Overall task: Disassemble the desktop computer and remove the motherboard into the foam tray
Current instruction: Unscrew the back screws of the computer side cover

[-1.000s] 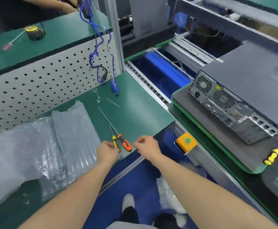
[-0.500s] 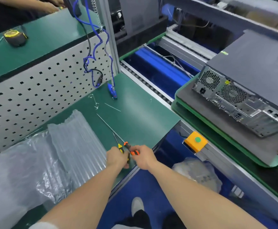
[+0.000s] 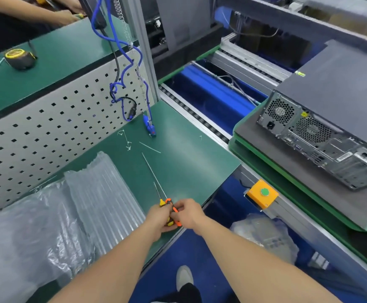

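**Both hands close on the screwdrivers; the computer is still unopened.**
At the bench's near edge, the left hand [image 3: 158,217] and right hand [image 3: 189,213] lay beside the tools a second ago. Now the left curls round the yellow screwdriver [image 3: 162,203] and the right pinches the orange screwdriver [image 3: 172,208], shafts pointing away across the green bench [image 3: 184,154]. This looks like tool pick-up, so disassembly has not begun. Farther right and well apart, the desktop computer [image 3: 342,101] lies flat on a grey pad [image 3: 254,136], cover on, rear fans and ports facing the person.
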{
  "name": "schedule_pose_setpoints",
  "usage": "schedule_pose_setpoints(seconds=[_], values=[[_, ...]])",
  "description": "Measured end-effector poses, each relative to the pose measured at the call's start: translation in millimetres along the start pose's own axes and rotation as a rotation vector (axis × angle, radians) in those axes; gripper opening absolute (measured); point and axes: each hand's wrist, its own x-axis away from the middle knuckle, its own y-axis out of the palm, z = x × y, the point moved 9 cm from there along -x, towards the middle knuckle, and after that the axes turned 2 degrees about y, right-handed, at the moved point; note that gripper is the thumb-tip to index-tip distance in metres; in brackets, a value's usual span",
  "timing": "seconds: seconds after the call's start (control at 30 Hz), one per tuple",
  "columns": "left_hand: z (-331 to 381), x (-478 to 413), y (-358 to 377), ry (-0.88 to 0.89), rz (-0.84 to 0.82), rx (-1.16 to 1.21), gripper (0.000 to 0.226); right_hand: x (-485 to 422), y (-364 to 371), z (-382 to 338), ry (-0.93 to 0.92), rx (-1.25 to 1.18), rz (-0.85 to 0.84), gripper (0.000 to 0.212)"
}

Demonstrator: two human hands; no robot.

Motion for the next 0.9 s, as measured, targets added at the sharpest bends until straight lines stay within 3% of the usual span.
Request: schedule_pose_setpoints(seconds=[0.2,0.37,0.63,0.9], values=[[20,26,26,0.167,-0.020,-0.019,0.015,13,-25,11,-0.007,-0.213,0.000,0.027],[46,56,77,0.364,-0.178,0.047,0.014,34,-78,15,-0.108,-0.371,0.055,0.038],[113,125,196,0.629,-0.340,0.080,0.011,105,-215,26,-0.316,-0.536,0.388,0.046],[155,223,342,0.902,-0.566,-0.087,0.001,216,-351,77,-0.433,-0.612,0.805,0.042]])
